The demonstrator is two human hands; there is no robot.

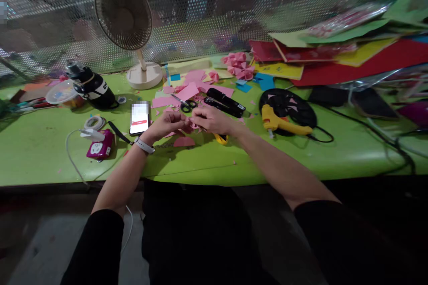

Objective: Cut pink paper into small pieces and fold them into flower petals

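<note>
Some pink paper (194, 126) pinched by left hand (167, 125), right hand (214, 120) — black tray (309, 115) holds pink scraps (293, 102).

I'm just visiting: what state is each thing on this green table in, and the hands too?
Left hand: pinching a small pink paper piece
Right hand: pinching at the same piece
Phone: face up, screen lit
Scissors: lying down; open or closed, unclear
Fan: upright; spinning or not, unclear
Bottle: top on
Glue gun: lying partly on the black tray; heat unknown
White charger: cable attached
</note>
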